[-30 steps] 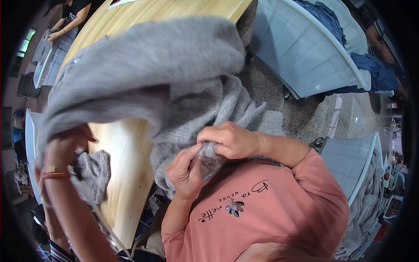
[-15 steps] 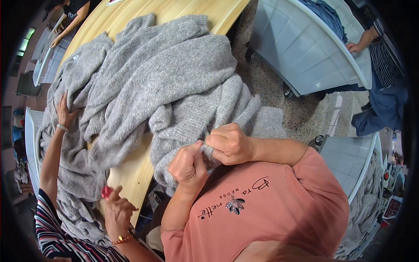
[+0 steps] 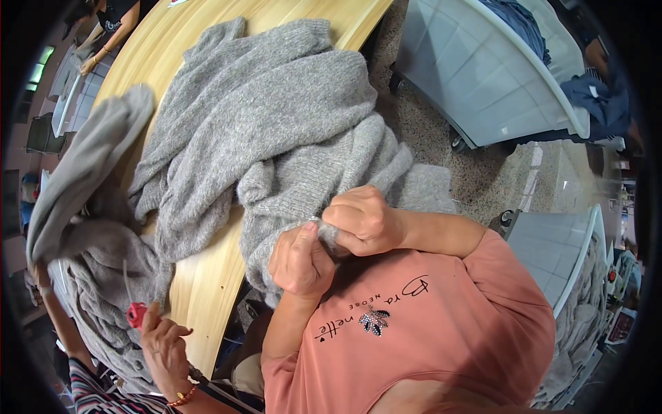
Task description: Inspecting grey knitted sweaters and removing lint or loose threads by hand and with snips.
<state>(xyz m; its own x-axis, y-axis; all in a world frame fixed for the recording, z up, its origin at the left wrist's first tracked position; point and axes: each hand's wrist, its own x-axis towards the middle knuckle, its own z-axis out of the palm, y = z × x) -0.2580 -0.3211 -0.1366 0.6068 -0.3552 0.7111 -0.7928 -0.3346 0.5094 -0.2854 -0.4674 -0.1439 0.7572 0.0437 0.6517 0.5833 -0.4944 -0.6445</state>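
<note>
A grey knit sweater (image 3: 303,186) lies bunched on the table's near edge, against my pink shirt. My left hand (image 3: 300,262) is closed, thumb up, pinching a bit of its knit. Just beside it my right hand (image 3: 364,219) is curled into a fist with the same grey knit coming out from under its fingers. The knuckles of the two hands almost meet, and a small piece of the fabric stretches between them. What lies inside the fingers is hidden.
More grey sweaters (image 3: 255,90) cover the wooden table (image 3: 200,303). At left a co-worker's hand (image 3: 165,352) holds a small red-handled tool (image 3: 136,315); the other lifts a grey garment (image 3: 83,172). White wheeled bins (image 3: 476,76) stand at right, one holding dark blue clothes.
The co-worker at left has pulled a grey garment up and leftward off the pile. The red-handled tool moved left. My hands stay nearly in place. Dark blue cloth shifted at the far bin.
</note>
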